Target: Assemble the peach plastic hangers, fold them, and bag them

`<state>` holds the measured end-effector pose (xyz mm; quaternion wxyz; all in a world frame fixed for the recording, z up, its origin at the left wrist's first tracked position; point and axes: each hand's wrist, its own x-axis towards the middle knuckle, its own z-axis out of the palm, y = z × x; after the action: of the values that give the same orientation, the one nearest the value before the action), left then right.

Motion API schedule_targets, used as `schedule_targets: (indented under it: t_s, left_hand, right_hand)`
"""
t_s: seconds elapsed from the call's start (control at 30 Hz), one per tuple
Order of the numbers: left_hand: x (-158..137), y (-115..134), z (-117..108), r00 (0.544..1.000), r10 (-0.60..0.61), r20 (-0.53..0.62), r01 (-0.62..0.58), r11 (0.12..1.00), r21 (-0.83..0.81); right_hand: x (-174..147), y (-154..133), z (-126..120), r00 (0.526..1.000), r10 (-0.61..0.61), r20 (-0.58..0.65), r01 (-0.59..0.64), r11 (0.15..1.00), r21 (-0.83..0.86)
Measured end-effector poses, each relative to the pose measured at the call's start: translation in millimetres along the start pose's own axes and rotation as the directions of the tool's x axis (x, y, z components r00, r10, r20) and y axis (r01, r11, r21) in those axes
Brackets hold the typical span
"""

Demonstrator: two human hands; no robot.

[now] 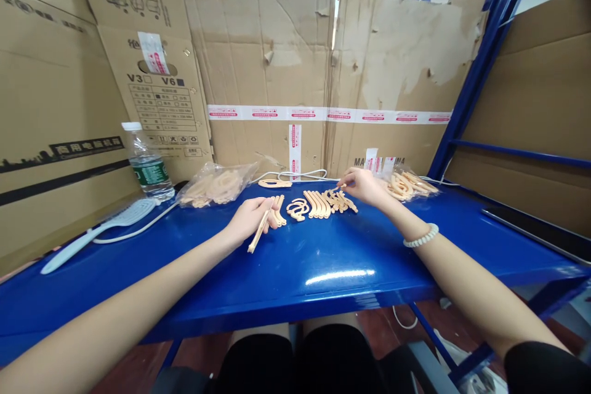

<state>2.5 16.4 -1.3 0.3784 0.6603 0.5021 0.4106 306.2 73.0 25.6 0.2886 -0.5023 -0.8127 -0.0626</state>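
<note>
My left hand (253,219) is closed on a flat, narrow wooden piece (259,231), which tilts down toward me. Just right of that hand lie several curved wooden strips (279,210). Ring-shaped wooden pieces (298,208) come after them, then a row of more curved strips (317,204). My right hand (362,185) pinches at the far edge of a pile of small wooden pieces (340,201); what its fingertips hold is too small to make out. Behind these lies a flat wooden loop (275,183).
A clear bag of wooden pieces (217,184) lies at the left, another bag (409,185) at the right. Farther left are a water bottle (148,163) and a pale flyswatter-like paddle (104,228). A dark flat device (538,233) rests at the right. Cardboard (272,49) walls the back.
</note>
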Motion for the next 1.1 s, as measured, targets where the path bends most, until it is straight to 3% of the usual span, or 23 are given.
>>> schedule_targets:
  t_s: [0.17, 0.43, 0.53, 0.63, 0.7, 0.73, 0.8, 0.87, 0.97, 1.1]
  left_hand:
    - [-1.3, 5.6, -1.8, 0.989, -0.151, -0.001, 0.146, 0.957, -0.253]
    - [-3.9, 12.8, -1.3, 0.974, -0.225, -0.035, 0.184, 0.866, -0.466]
    - [-5.5, 14.9, 0.4, 0.975, -0.218, -0.039, 0.172, 0.857, -0.486]
    - [-6.7, 14.8, 1.2, 0.979, -0.200, -0.033, 0.158, 0.856, -0.493]
    - [-6.8, 13.6, 1.1, 0.983, -0.184, -0.025, 0.147, 0.857, -0.494]
    - [-6.7, 12.9, 0.9, 0.984, -0.174, -0.020, 0.142, 0.858, -0.494]
    - [-6.6, 11.8, 0.5, 0.988, -0.156, -0.013, 0.130, 0.863, -0.488]
    - [-6.8, 11.5, 0.3, 0.990, -0.138, -0.013, 0.116, 0.873, -0.475]
    - [-7.4, 11.6, 0.6, 0.994, -0.112, -0.018, 0.092, 0.890, -0.447]
    - [-6.5, 8.7, 1.8, 0.997, -0.072, -0.037, 0.052, 0.920, -0.389]
  right_hand:
    - [1.5, 2.4, 9.6, 0.993, -0.017, 0.114, 0.028, 0.995, -0.095]
    - [-3.0, 5.2, 10.4, 0.974, -0.020, 0.225, 0.061, 0.983, -0.175]
    - [-6.6, -5.9, 10.2, 0.983, -0.048, 0.179, 0.076, 0.985, -0.153]
    - [-14.5, -34.6, 10.0, 0.982, -0.187, -0.016, 0.187, 0.982, 0.013]
    - [-22.9, -59.4, 9.7, 0.920, -0.351, -0.174, 0.379, 0.910, 0.166]
    - [-27.5, -71.1, 9.5, 0.876, -0.442, -0.191, 0.476, 0.856, 0.201]
    - [-35.7, -89.4, 9.5, 0.782, -0.614, -0.105, 0.622, 0.759, 0.192]
    - [-41.1, -98.8, 10.5, 0.713, -0.701, 0.004, 0.695, 0.708, 0.129]
    - [-44.0, -100.2, 15.1, 0.691, -0.721, 0.060, 0.720, 0.693, 0.039]
    - [-44.1, -98.9, 23.7, 0.680, -0.732, 0.028, 0.733, 0.680, -0.015]
